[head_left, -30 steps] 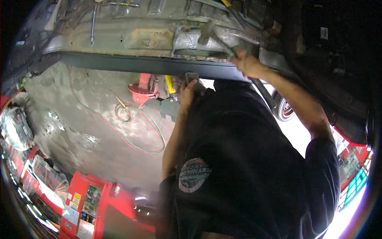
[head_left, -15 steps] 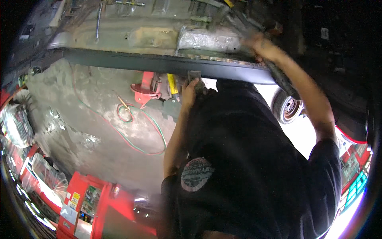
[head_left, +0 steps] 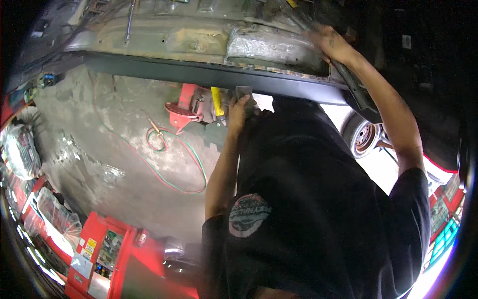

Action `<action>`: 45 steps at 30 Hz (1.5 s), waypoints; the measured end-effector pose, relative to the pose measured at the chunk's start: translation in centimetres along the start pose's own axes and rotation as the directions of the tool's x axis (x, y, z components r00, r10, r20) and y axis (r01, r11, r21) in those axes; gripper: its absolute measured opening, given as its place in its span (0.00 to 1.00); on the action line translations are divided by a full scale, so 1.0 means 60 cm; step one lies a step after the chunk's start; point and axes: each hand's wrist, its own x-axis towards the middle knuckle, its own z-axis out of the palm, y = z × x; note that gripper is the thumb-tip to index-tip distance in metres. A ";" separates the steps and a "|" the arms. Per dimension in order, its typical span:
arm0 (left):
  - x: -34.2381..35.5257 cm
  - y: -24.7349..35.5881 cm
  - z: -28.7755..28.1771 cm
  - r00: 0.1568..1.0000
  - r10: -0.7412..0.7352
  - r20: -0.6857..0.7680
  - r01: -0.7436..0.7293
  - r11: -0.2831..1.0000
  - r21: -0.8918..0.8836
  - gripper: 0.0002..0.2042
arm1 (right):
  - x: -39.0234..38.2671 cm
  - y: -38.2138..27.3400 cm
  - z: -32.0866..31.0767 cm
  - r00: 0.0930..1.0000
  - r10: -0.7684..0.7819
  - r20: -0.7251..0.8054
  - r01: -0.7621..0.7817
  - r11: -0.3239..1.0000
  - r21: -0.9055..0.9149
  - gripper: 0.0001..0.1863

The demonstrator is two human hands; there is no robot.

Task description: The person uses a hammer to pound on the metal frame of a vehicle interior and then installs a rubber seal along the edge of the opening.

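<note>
Both arms raised overhead beneath a lifted car. Left hand (head_left: 238, 107) up against the dark sill panel (head_left: 199, 74), fingers curled tight round a small grey block (head_left: 244, 92) pressed to the panel's lower edge; elbow bent, forearm nearly vertical. Right hand (head_left: 331, 44) stretched higher and farther out, arm almost straight, palm laid on the underbody next to a crinkled silver heat shield (head_left: 271, 47); grip of the right hand not clear, cannot tell whether closed on anything. Grey block well apart from the right hand, the black-shirted torso between the two arms. Beyond, a red jack (head_left: 181, 107) on the concrete floor (head_left: 99, 149), green and red hoses (head_left: 179, 159) looped beside it, a wheel (head_left: 366, 137) at right.
</note>
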 end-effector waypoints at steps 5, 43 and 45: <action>-0.006 0.004 0.008 0.999 -0.041 0.003 0.041 0.999 0.015 0.12 | 0.024 0.037 0.049 0.976 -0.018 -0.216 0.020 1.000 0.007 0.33; -0.009 0.022 0.020 1.000 -0.010 -0.003 0.009 0.994 -0.104 0.18 | -0.022 0.083 0.104 0.982 0.146 0.124 -0.150 0.988 0.024 0.35; -0.008 0.012 0.019 0.999 0.034 -0.010 -0.035 0.989 -0.140 0.17 | -0.025 0.066 0.073 0.990 0.135 -0.032 -0.137 0.988 -0.075 0.33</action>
